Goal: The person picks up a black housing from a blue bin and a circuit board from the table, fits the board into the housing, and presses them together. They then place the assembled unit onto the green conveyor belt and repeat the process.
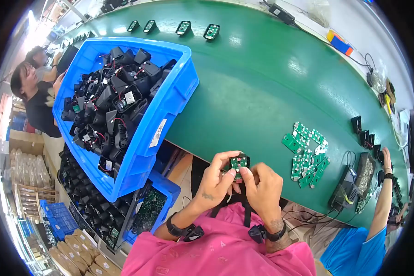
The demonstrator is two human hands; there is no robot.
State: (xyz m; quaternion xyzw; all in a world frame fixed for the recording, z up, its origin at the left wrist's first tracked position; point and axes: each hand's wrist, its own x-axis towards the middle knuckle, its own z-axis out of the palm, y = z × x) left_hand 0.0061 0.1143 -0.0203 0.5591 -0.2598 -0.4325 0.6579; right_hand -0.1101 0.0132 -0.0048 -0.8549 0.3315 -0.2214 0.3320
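Note:
Both my hands hold one small black housing with a green circuit board (238, 163) set in it, just off the near edge of the green conveyor belt (262, 87). My left hand (216, 180) grips its left side, thumb on top. My right hand (262, 186) grips its right side, with the thumb pressing on the board. Loose green circuit boards (307, 154) lie in a pile on the belt to the right of my hands. A blue bin (170, 110) full of black housings with red wires (110, 101) stands to my left.
Finished black units (185, 27) sit in a row at the belt's far end. A lower blue bin (163, 193) holds more green boards and black parts. A person in blue (377, 216) works at my right beside a tray of small parts (365, 170). Other people sit far left.

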